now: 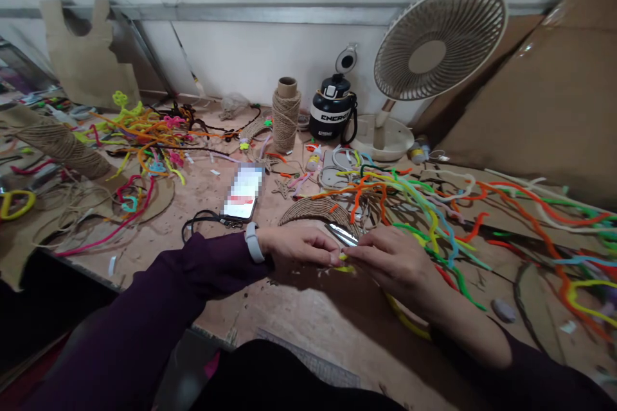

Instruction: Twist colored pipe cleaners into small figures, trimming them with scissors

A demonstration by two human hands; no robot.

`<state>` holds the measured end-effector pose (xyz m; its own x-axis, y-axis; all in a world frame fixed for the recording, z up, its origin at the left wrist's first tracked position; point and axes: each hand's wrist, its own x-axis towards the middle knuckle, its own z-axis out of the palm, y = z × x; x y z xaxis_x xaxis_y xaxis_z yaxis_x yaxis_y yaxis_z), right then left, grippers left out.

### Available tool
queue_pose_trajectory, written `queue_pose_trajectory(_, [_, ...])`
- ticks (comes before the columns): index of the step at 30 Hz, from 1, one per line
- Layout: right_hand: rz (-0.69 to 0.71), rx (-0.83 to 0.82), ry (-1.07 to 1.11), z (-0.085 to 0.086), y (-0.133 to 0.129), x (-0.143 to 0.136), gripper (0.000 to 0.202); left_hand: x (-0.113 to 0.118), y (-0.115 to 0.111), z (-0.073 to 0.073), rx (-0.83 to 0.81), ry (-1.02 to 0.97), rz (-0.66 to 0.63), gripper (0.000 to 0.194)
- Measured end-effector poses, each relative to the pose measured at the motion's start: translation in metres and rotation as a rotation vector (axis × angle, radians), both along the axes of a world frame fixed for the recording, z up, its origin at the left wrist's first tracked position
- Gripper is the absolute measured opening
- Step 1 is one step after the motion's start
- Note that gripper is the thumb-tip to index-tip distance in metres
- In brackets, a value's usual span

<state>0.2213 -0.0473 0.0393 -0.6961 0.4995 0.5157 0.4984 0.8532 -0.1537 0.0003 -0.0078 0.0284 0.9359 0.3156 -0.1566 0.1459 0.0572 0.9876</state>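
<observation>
Over the front middle of the table, my left hand [311, 245] and my right hand [398, 260] meet fingertip to fingertip. Both pinch a small piece of yellow pipe cleaner [344, 268]. A longer yellow strand [407, 320] curves out below my right hand. A shiny metal object [341, 235] lies just beyond the fingertips; I cannot tell what it is or whether a finger touches it. Behind them rests a curved band wound with twine [315, 210].
Loose pipe cleaners [434, 199] spread across the right side, with another heap [154, 128] at left. A phone [243, 191], a twine spool [286, 115], a black bottle [332, 109] and a fan [434, 45] stand farther back. Yellow-handled scissors [18, 205] lie far left.
</observation>
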Motion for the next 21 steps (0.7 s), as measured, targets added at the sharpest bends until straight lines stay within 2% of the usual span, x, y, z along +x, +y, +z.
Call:
queue_pose_trajectory(6, [-0.005,0.0,0.008,-0.004,0.001,0.003,0.019,0.002,-0.003,-0.005,-0.038,-0.007,0.098,0.049])
queue_pose_trajectory(11, [-0.123,0.081,-0.043,0.0,0.005,0.007,0.025,0.004,-0.005,-0.011,-0.165,-0.007,0.242,0.05])
queue_pose_trajectory(13, [-0.154,0.111,-0.068,0.002,0.006,0.008,0.026,0.005,-0.007,-0.01,-0.143,-0.016,0.309,0.052])
queue_pose_trajectory(15, [-0.157,0.124,-0.099,0.004,0.006,0.008,0.026,0.005,-0.008,-0.01,-0.052,-0.021,0.331,0.048])
queue_pose_trajectory(19, [-0.148,0.149,-0.118,0.001,0.005,0.007,0.03,0.005,-0.01,-0.013,0.341,-0.03,0.351,0.033])
queue_pose_trajectory(21, [-0.131,0.177,-0.122,-0.001,0.005,0.007,0.031,0.005,-0.01,-0.016,0.478,-0.021,0.363,0.032])
